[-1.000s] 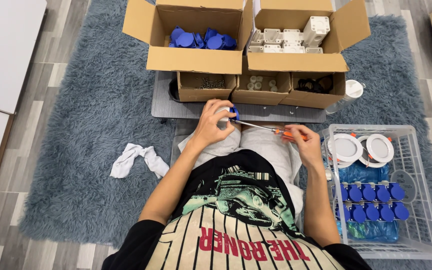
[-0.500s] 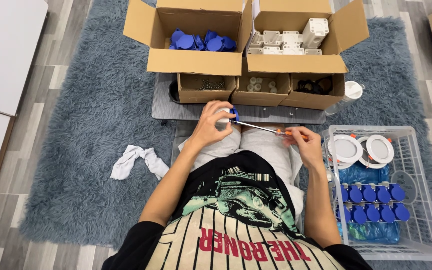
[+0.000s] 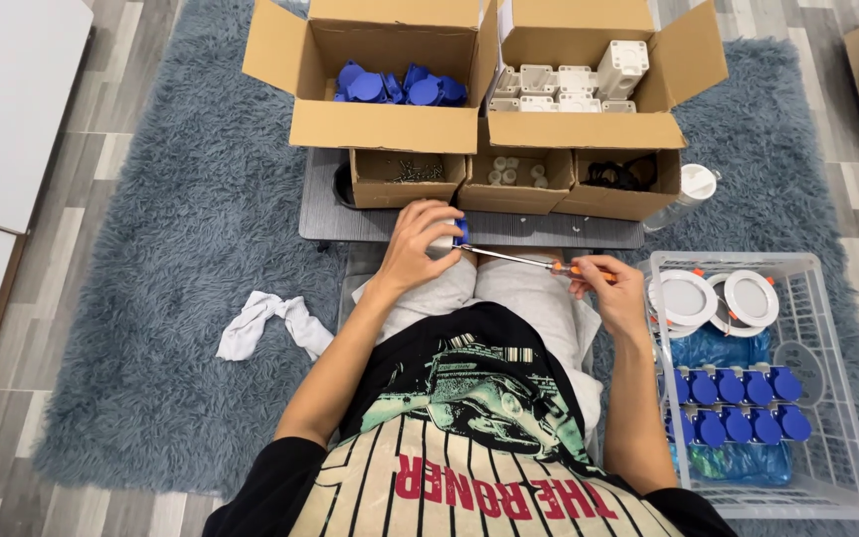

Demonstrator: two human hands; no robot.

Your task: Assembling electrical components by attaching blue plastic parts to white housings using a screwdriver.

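Left hand grip closed around a small white-and-blue part, held just in front of the grey bench. Right hand grip pinching the orange handle of a screwdriver, tip touching the part. White basket sits right of the bench.

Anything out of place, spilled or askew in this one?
Only a crumpled white cloth lying loose on the grey rug, apart from the boxes. A clear bottle lies tipped beside the small cardboard boxes. Nothing looks spilled.
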